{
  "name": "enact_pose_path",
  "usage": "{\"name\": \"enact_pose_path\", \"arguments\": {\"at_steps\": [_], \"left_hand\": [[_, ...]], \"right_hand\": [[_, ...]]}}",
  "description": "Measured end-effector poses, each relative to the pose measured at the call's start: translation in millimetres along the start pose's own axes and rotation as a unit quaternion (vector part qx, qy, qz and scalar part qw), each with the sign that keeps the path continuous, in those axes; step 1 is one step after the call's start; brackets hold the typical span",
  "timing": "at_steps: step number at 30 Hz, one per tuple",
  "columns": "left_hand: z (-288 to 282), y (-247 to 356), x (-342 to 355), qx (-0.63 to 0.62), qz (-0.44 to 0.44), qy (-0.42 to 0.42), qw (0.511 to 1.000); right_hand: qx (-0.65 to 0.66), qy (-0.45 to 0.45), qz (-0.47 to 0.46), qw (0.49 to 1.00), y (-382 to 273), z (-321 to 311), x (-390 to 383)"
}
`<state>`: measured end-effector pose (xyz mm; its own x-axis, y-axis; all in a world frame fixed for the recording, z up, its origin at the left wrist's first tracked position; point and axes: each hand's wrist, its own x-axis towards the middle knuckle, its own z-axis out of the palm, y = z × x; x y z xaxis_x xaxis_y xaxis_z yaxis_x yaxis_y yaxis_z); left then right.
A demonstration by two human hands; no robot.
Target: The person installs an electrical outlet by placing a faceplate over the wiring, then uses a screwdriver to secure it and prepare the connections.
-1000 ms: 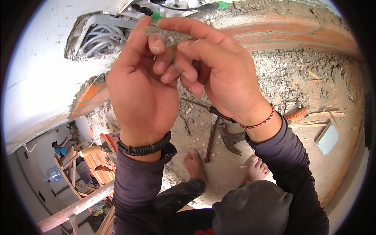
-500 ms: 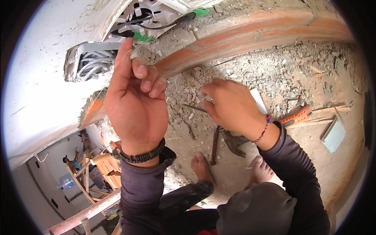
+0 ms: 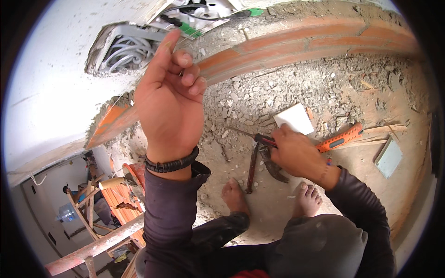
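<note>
My left hand (image 3: 169,97) is raised palm up below the wall cavity with coiled grey cables (image 3: 125,53), fingers curled and pinched on a thin pale line. Just above it are a white box with black wiring (image 3: 206,11) and green-and-black pieces (image 3: 187,28). My right hand (image 3: 296,153), low over the floor, has its fingers round the red-and-black handle of a screwdriver (image 3: 262,139). Beneath it lie a claw hammer (image 3: 273,170) and a rusty metal bar (image 3: 251,173). A white square (image 3: 294,118) and an orange perforated handle (image 3: 343,136) are beside it.
A brick course (image 3: 301,39) runs above rubble (image 3: 245,102). A pale tile (image 3: 389,157) and wood strips lie right. My bare feet (image 3: 234,197) are below. At lower left are a pale pipe (image 3: 92,248), wooden frames, a water jug (image 3: 67,213) and another person (image 3: 69,190) farther off.
My right hand has left my left hand and moved down and right, closing on the screwdriver. The white square now shows more fully. My left hand stays raised with the line.
</note>
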<state>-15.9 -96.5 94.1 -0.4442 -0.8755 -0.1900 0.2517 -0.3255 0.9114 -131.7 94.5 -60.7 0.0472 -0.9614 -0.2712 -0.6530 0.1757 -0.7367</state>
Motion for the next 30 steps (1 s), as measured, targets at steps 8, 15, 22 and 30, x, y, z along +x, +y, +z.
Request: {"name": "enact_pose_path", "arguments": {"at_steps": [8, 15, 22, 30], "left_hand": [[-4, -35, -30, 0.173, 0.188, 0.159, 0.954], [44, -59, -40, 0.020, 0.093, 0.011, 0.995], [62, -53, -19, -0.097, 0.048, -0.016, 0.994], [73, -61, -1, -0.090, 0.033, 0.016, 0.995]], "right_hand": [[0.387, 0.183, -0.017, 0.904, -10, -82, -65], [0.153, 0.322, -0.161, 0.920, -40, -109, -31], [0.064, 0.299, -0.159, 0.939, -52, -136, -10], [0.019, 0.291, -0.147, 0.945, -54, -158, -3]]}}
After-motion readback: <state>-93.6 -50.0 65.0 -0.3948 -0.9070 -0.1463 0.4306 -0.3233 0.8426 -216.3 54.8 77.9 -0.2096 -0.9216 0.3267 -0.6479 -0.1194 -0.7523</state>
